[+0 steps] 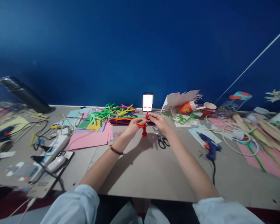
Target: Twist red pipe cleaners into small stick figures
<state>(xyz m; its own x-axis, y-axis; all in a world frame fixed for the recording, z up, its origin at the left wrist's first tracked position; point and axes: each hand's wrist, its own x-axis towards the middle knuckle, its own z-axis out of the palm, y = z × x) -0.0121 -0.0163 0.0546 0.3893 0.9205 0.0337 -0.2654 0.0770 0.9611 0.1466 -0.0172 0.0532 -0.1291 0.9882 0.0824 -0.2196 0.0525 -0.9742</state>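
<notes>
Your left hand and right hand both pinch a red pipe cleaner, holding it just above the bench. Scissors lie just beside your right wrist, with a blue glue gun farther right.

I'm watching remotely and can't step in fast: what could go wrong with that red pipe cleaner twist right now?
The red fuzzy pipe cleaner is pinched between left hand and right hand in mid-air; its wire end may poke a finger. The black-handled metal scissors lie just under the right wrist. The blue glue gun sits near that forearm; its cord could snag.
</notes>
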